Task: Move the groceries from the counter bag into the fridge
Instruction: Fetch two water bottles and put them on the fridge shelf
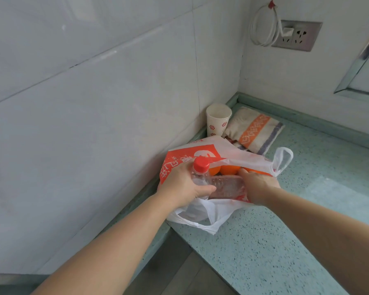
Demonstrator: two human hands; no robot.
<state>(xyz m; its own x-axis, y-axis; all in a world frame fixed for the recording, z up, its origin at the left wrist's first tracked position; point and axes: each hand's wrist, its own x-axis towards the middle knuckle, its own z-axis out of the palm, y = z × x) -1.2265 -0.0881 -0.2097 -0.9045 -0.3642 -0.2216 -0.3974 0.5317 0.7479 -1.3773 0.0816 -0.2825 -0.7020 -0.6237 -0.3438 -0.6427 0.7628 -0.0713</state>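
Observation:
A white and orange plastic bag lies open on the green speckled counter against the tiled wall. My left hand grips a clear water bottle with a red cap near its neck, at the bag's mouth. My right hand holds the bottle's lower end together with the bag's edge. Behind the bottle, oranges show inside the bag. The fridge is not in view.
A paper cup stands in the corner beside a folded striped towel. A wall socket with a coiled white cable hangs above. A mirror edge is at the right. The counter's front edge drops to the floor at the bottom.

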